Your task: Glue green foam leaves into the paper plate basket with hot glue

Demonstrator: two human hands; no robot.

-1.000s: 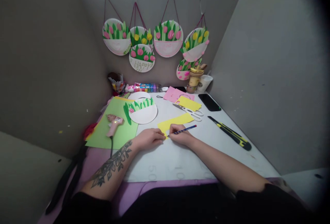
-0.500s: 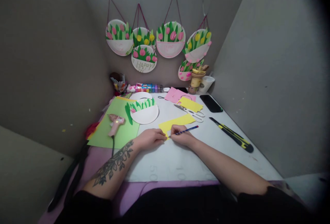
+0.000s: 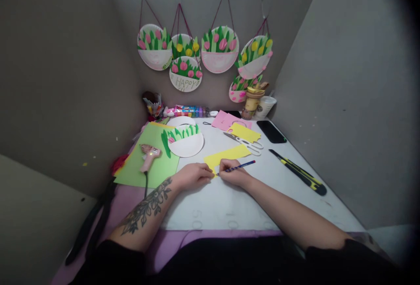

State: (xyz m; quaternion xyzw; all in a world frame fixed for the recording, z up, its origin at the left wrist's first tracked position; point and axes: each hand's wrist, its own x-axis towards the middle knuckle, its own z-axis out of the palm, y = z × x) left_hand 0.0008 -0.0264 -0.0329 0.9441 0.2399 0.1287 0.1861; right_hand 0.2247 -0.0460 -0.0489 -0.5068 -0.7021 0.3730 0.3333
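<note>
My right hand (image 3: 231,172) is closed around a dark blue pencil (image 3: 241,166), its tip down at the lower left corner of a yellow paper strip (image 3: 226,153). Facing it, my left hand (image 3: 195,175) presses that same corner with fingers together and bent. Between the hands a small pale piece (image 3: 217,169) lies on the yellow strip, partly covered by my right hand. Just beyond my left hand sits a folded white paper plate (image 3: 186,146) with green paper leaves and one pink flower in it.
A pink glue gun (image 3: 150,156) rests on green sheets (image 3: 131,171) at left. White-handled scissors (image 3: 244,142), yellow scrap (image 3: 246,132) and pink paper (image 3: 226,119) lie behind. A utility knife (image 3: 298,172) and phone (image 3: 271,131) are at right. Decorated plates (image 3: 220,62) hang at the back.
The view has shifted slightly, so everything sits a little further right. Both hands keep nearly the same place on the yellow strip, with the pencil tip still at its corner.
</note>
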